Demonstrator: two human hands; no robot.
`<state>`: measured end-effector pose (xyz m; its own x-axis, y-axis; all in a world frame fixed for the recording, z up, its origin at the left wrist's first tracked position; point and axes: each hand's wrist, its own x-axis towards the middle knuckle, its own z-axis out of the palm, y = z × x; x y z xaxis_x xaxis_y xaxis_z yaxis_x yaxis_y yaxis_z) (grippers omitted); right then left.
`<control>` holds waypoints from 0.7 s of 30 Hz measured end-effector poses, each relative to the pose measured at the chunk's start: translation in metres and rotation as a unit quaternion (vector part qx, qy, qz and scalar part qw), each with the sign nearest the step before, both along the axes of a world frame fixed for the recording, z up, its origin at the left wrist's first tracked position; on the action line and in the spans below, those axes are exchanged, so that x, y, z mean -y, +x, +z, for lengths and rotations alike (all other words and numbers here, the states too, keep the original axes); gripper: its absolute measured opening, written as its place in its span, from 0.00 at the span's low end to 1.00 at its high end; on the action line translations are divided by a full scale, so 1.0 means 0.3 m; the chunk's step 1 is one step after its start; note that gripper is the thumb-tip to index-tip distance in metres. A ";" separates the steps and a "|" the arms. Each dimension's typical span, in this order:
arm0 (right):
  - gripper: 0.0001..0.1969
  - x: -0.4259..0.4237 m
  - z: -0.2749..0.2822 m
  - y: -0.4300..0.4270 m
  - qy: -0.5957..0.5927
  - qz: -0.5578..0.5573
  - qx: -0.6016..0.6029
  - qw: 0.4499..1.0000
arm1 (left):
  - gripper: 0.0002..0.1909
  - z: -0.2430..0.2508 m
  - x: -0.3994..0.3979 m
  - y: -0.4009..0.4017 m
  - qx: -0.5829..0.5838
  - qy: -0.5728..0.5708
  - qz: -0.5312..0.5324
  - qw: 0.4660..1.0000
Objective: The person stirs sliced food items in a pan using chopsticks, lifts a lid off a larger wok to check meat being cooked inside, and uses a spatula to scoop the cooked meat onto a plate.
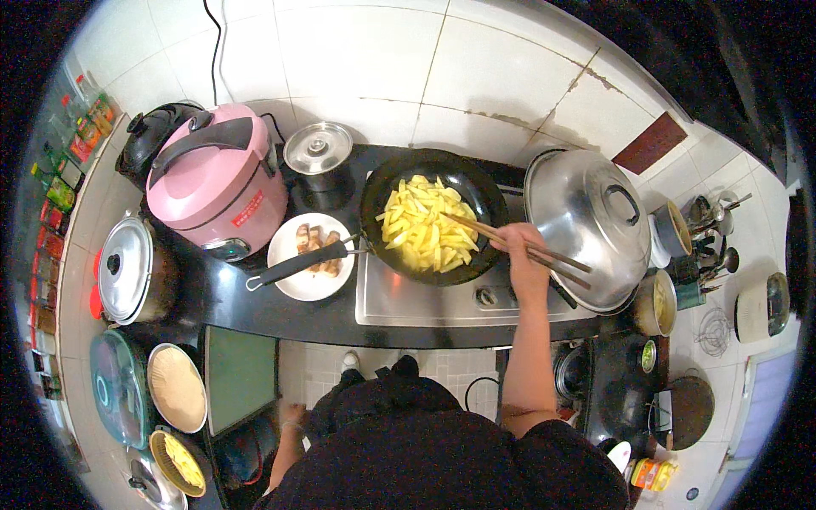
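Note:
My right hand holds a pair of wooden chopsticks, their tips among the yellow potato strips in a black wok. That wok sits on the steel gas hob, its black handle pointing left over a white plate with several pieces of browned meat. My left hand hangs low beside my body, next to the cabinet; it is small and blurred, and I cannot make out whether its fingers are closed.
Right of the wok stands a large domed steel lid. A pink rice cooker and a small lidded pot stand at the back left. Farther left is a lidded pot. On the right counter are a bowl of chopped greens and a cleaver.

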<state>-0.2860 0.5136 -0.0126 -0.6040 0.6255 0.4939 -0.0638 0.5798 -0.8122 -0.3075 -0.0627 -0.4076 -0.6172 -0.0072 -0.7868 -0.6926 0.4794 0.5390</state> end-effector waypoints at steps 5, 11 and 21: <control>0.11 0.030 0.023 0.070 -0.211 -0.029 0.045 0.976 | 0.09 0.004 0.027 0.017 -0.006 -0.050 -0.060 0.997; 0.09 0.057 0.017 0.076 -0.092 -0.015 0.005 0.996 | 0.09 0.130 -0.088 -0.073 -0.018 -0.042 -0.175 0.984; 0.03 0.247 -0.046 -0.002 0.071 0.128 0.080 0.986 | 0.07 0.002 -0.095 -0.108 -0.008 0.052 -0.022 0.998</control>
<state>-0.2866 0.4397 -0.0265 -0.8102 0.3741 0.4512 -0.1005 0.6698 -0.7357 -0.3398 -0.0341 -0.4070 -0.6284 0.1014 -0.7712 -0.6629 0.4490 0.5992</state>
